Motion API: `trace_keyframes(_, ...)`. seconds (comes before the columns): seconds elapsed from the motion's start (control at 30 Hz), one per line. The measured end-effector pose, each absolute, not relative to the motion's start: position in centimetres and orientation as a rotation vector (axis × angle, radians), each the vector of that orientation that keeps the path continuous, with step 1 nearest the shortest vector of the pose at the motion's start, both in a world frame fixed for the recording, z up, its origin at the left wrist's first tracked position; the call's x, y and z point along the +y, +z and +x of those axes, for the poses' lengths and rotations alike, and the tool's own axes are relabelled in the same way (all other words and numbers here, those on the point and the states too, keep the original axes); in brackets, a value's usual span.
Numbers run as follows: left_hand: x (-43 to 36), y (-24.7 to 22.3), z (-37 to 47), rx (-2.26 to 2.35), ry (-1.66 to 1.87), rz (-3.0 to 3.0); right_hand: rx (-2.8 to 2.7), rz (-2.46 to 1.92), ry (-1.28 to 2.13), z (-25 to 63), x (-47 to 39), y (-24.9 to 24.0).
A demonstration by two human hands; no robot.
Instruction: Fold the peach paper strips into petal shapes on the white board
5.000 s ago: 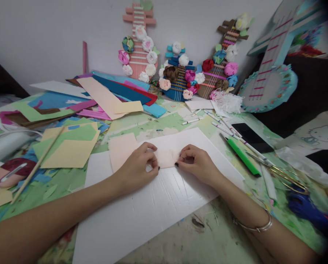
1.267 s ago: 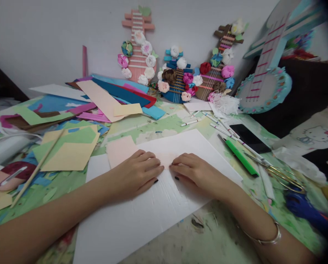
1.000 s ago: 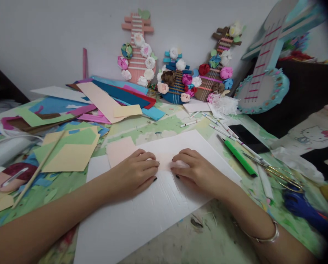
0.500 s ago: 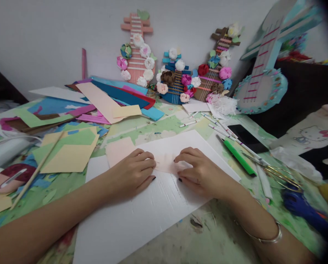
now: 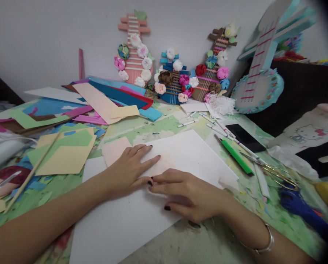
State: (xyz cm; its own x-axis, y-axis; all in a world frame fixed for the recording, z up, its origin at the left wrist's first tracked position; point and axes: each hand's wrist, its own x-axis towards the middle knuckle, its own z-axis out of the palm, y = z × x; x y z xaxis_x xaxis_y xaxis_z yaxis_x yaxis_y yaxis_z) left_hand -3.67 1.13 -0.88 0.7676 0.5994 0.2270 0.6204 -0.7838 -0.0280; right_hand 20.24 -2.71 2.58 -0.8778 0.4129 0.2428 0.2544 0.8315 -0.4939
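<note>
My left hand [image 5: 131,165] lies with spread fingers on a white board [image 5: 111,227]. Its fingertips rest on the edge of a thin pale pink piece of paper [image 5: 165,163], which is flat on the board. Beside it, my right hand [image 5: 188,189] is over the board with its thumb apart from the stretched fingers. The right fingertips meet the left thumb at the paper's lower edge; part of that edge is hidden. Another pale pink sheet [image 5: 114,148] pokes out behind the left hand. By the right wrist lies a small pale scrap [image 5: 227,183].
Coloured paper sheets [image 5: 67,154] and a wooden stick [image 5: 33,172] lie left. To the right are a green cutter [image 5: 236,157], scissors [image 5: 276,174], a phone [image 5: 244,137] and a dark blue tool [image 5: 298,205]. Flower-decorated paper instruments [image 5: 133,55] lean on the wall.
My right hand has come down and left to meet the left thumb. The left fingers have spread out over the board. The pale pink paper shows more between the hands.
</note>
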Motion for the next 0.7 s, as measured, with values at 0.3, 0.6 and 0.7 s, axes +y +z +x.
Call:
trace_keyframes(0.3,0.5,0.6,-3.3,-0.801,-0.619,-2.984,-2.258,-1.111,0.444,23.5,0.9,0.8)
trace_keyframes(0.6,-1.1,0.7,-1.9,-0.569,-0.681,-3.003,-2.324,-1.042,0.511,22.8,0.9,0.4)
trace_keyframes(0.7,-0.8,0.5,-1.7,-0.571,-0.662,-2.895,-2.345,-0.994,0.452,22.5,0.8,0.3)
